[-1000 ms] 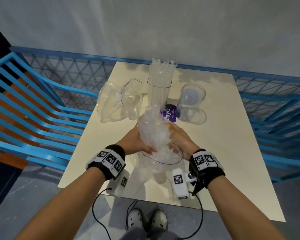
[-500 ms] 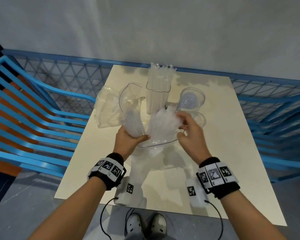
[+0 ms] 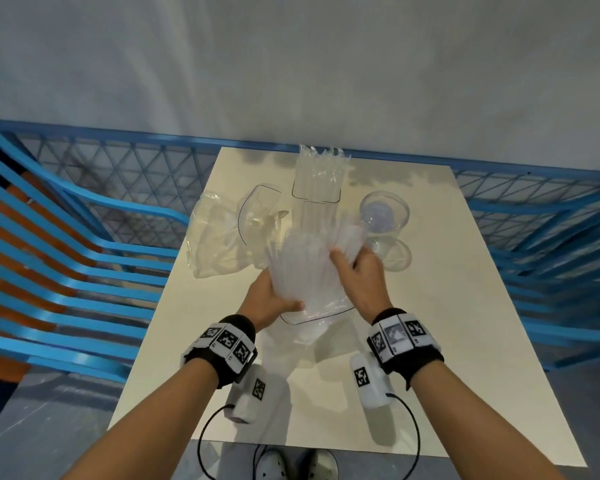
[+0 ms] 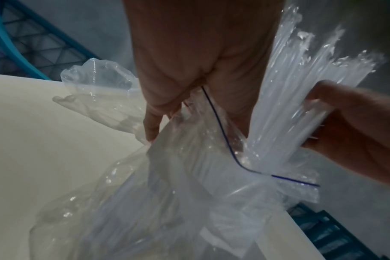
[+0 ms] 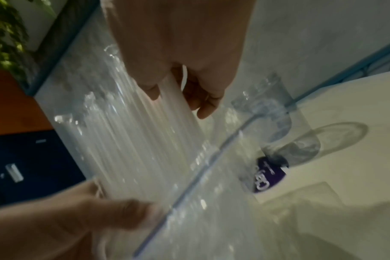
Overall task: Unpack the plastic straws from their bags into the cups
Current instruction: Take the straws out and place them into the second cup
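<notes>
Clear straws (image 3: 312, 258) fanned between both hands

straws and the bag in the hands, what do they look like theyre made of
Straws: likely thin plastic, milky and half see-through, glossy, with bright glints along the tubes. Bag: soft clear plastic film; it crumples, wrinkles and shines, with a thin dark blue line near its mouth, maybe a zip seal.

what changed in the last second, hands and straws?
The bundle of straws has come up out of the zip bag and fanned toward the far cups. The right hand moved from the bag's side to a grip on the upper straws; the left hand keeps hold at the bag mouth. Unchanged: the upright bag of straws, the empty bag, the clear cup.
</notes>
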Available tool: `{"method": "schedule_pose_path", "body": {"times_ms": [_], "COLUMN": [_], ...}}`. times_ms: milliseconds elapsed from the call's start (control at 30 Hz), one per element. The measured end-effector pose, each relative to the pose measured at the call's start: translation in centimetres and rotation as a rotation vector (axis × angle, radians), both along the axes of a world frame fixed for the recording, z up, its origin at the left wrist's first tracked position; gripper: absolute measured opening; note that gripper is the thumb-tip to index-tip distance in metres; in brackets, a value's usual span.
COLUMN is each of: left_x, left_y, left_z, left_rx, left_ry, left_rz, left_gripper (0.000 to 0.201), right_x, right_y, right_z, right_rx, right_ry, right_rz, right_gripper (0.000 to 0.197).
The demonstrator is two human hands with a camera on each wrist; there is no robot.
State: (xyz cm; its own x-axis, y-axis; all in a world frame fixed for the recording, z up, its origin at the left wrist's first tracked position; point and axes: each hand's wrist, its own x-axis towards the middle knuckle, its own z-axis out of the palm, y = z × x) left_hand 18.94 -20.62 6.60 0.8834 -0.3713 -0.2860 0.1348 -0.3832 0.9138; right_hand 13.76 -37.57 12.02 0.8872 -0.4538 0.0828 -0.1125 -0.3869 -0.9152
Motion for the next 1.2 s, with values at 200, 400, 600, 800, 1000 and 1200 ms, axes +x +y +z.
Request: {"method": "schedule_pose_path", "body": {"times_ms": [200, 400, 600, 800, 1000, 1200], "left_x": [2.0, 3.3, 3.7, 4.2, 4.1, 3.3], "left_y": [-1.0, -3.5, -4.6, -5.4, -5.5, -5.9], "left_z": [1.5, 0.8, 0.1, 0.5, 0.4, 0.0], "left_rx": [-0.184, -0.245, -0.148, -0.126, -0.092, -0.103], "left_ry": [-0.030, 0.015, 0.062, 0.040, 0.038, 0.060], "left_rz": [0.043, 0.035, -0.093, -0.078, -0.024, 0.075], "left_gripper": [0.067, 0.072, 0.086, 0.078, 0.071, 0.073], "right_x": [2.2, 3.4, 3.6, 4.7, 7.4, 10.7], "right_y": [-2.5, -4.0, -6.7, -11.2, -15.1, -14.8], "right_z": [3.9, 4.7, 7.1, 12.7, 16.7, 8.8], "right_rx": [0.079, 0.113, 0.218, 0.266, 0.285, 0.162], "right_ry": [-0.091, -0.061, -0.192, -0.346, -0.555, -0.377], "right_rz": [-0.131, -0.104, -0.135, -0.126, -0.222, -0.277], "right_gripper": [0.024, 0.007, 0.012, 0.008, 0.003, 0.024]}}
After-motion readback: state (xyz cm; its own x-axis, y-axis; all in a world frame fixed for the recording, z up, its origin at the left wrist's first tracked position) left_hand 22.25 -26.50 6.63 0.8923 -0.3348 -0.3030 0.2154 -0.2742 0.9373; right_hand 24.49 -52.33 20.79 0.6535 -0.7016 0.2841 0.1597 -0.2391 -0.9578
